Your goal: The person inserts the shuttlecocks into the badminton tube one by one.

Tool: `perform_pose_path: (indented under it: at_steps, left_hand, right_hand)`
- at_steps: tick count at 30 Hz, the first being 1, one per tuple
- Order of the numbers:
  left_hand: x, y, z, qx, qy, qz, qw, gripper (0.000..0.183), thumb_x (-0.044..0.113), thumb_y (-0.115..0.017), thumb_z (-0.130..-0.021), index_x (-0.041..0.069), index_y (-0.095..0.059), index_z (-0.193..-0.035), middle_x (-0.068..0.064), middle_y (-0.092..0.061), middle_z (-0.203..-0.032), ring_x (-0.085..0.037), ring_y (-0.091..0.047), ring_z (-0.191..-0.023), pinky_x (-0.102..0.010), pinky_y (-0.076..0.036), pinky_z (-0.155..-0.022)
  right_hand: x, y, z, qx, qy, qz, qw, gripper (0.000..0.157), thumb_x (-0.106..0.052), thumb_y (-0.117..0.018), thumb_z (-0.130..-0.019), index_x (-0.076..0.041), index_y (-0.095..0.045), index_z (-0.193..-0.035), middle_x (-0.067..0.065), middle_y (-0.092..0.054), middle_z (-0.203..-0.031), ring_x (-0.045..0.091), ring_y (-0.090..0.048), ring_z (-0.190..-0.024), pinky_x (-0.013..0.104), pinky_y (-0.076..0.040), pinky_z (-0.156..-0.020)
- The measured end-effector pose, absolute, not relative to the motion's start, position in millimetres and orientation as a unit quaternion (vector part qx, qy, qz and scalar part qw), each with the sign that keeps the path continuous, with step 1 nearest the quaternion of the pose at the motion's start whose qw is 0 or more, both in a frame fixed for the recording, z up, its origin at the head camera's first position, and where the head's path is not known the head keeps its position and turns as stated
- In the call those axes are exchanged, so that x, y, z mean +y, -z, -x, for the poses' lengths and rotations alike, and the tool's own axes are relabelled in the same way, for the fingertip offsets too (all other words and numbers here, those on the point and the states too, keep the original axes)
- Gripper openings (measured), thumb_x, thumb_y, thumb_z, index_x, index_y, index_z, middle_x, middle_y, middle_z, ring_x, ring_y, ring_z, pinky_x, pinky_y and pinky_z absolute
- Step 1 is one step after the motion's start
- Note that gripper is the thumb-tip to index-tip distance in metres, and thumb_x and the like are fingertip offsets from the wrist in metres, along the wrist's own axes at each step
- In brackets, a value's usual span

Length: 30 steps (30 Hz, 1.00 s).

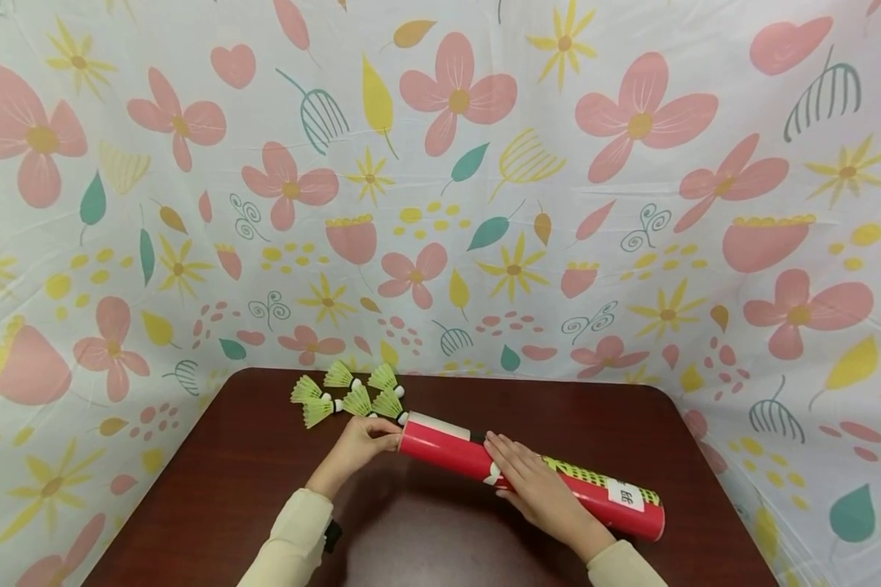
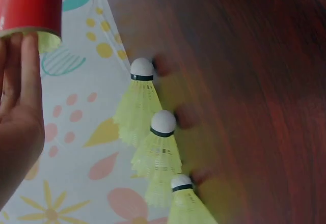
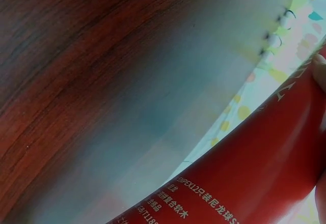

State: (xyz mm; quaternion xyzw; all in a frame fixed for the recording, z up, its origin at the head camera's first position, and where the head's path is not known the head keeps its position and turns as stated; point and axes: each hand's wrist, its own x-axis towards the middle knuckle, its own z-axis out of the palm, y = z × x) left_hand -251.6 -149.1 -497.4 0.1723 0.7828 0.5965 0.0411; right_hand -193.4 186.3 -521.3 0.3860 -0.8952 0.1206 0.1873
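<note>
My right hand (image 1: 532,483) grips a red shuttlecock tube (image 1: 455,458) from above near its middle, fingers laid over its top. The tube lies slantwise above the table, its mouth toward the left. At that mouth my left hand (image 1: 360,447) has its fingers (image 2: 30,71) reaching just inside the rim; the fingertips are hidden. Beside them, yellow-green skirt of a shuttlecock (image 2: 49,42) shows within the tube, and the thumb and fingers come together on it. The tube's printed red side and part of the right hand (image 3: 321,74) fill the right wrist view's lower right.
Several yellow-green shuttlecocks (image 1: 357,399) with white heads lie grouped at the table's back left, just beyond my left hand. The dark brown wooden table (image 1: 558,408) ends at a flower-patterned curtain (image 1: 440,204) behind and at both sides.
</note>
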Motion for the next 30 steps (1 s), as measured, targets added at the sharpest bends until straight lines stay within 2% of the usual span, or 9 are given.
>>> perform_pose_path:
  at_steps: [5, 8, 11, 15, 18, 23, 30]
  left_hand:
    - [-157.0, 505.2, 257.1, 0.763, -0.617, -0.188, 0.053, 0.021, 0.005, -0.067, -0.089, -0.011, -0.069, -0.101, -0.020, -0.069, -0.095, -0.025, -0.071, -0.083, -0.049, -0.054, -0.079]
    - [-162.3, 510.7, 260.4, 0.772, -0.608, -0.185, 0.030, 0.021, 0.004, -0.067, -0.088, -0.011, -0.069, -0.102, -0.023, -0.069, -0.095, -0.034, -0.069, -0.086, -0.048, -0.055, -0.078]
    - [-167.2, 515.7, 265.0, 0.797, -0.584, -0.157, -0.018, 0.016, 0.003, -0.068, -0.088, -0.007, -0.071, -0.100, -0.023, -0.069, -0.094, -0.039, -0.068, -0.085, -0.044, -0.056, -0.074]
    - [-171.2, 519.4, 272.6, 0.838, -0.530, -0.106, -0.082, 0.014, 0.001, -0.067, -0.088, -0.002, -0.073, -0.101, -0.018, -0.071, -0.096, -0.035, -0.067, -0.087, -0.038, -0.056, -0.070]
    - [-169.5, 519.6, 281.9, 0.859, -0.494, -0.080, -0.106, 0.018, 0.001, -0.065, -0.090, -0.001, -0.071, -0.107, -0.016, -0.070, -0.103, -0.030, -0.066, -0.094, -0.039, -0.054, -0.075]
    - [-162.3, 517.6, 299.6, 0.868, -0.478, -0.055, -0.119, 0.024, -0.001, -0.061, -0.092, -0.004, -0.065, -0.116, -0.018, -0.067, -0.110, -0.033, -0.062, -0.102, -0.045, -0.052, -0.082]
    - [-156.4, 522.9, 314.8, 0.867, -0.487, -0.041, -0.095, 0.040, 0.002, -0.059, -0.095, -0.006, -0.053, -0.133, -0.025, -0.057, -0.128, -0.038, -0.054, -0.117, -0.048, -0.048, -0.093]
  right_hand:
    - [188.2, 519.9, 193.2, -0.900, -0.114, -0.375, 0.190, 0.077, -0.058, -0.024, -0.092, -0.009, -0.030, -0.152, 0.005, -0.030, -0.156, 0.023, -0.033, -0.140, 0.019, -0.004, -0.113]
    - [189.8, 520.0, 193.0, -0.902, -0.115, -0.372, 0.186, 0.078, -0.059, -0.023, -0.092, -0.009, -0.029, -0.152, 0.004, -0.029, -0.156, 0.023, -0.032, -0.140, 0.018, -0.003, -0.113]
    - [190.9, 520.7, 193.1, -0.902, -0.116, -0.373, 0.184, 0.078, -0.059, -0.024, -0.093, -0.009, -0.029, -0.152, 0.005, -0.028, -0.156, 0.024, -0.032, -0.140, 0.018, -0.002, -0.114]
    - [192.9, 522.4, 192.3, -0.901, -0.114, -0.374, 0.189, 0.077, -0.058, -0.024, -0.094, -0.008, -0.030, -0.152, 0.006, -0.030, -0.156, 0.025, -0.033, -0.140, 0.018, -0.001, -0.114]
    - [194.8, 523.6, 192.0, -0.899, -0.113, -0.375, 0.196, 0.076, -0.059, -0.022, -0.095, -0.008, -0.031, -0.151, 0.007, -0.032, -0.155, 0.025, -0.034, -0.139, 0.018, -0.002, -0.114]
    - [195.4, 525.2, 192.7, -0.899, -0.110, -0.376, 0.194, 0.076, -0.059, -0.020, -0.095, -0.009, -0.029, -0.152, 0.006, -0.030, -0.156, 0.024, -0.033, -0.139, 0.019, -0.003, -0.114]
    - [196.8, 527.5, 190.6, -0.899, -0.120, -0.375, 0.190, 0.076, -0.059, -0.022, -0.095, -0.010, -0.029, -0.152, 0.005, -0.029, -0.156, 0.023, -0.033, -0.140, 0.018, -0.002, -0.114]
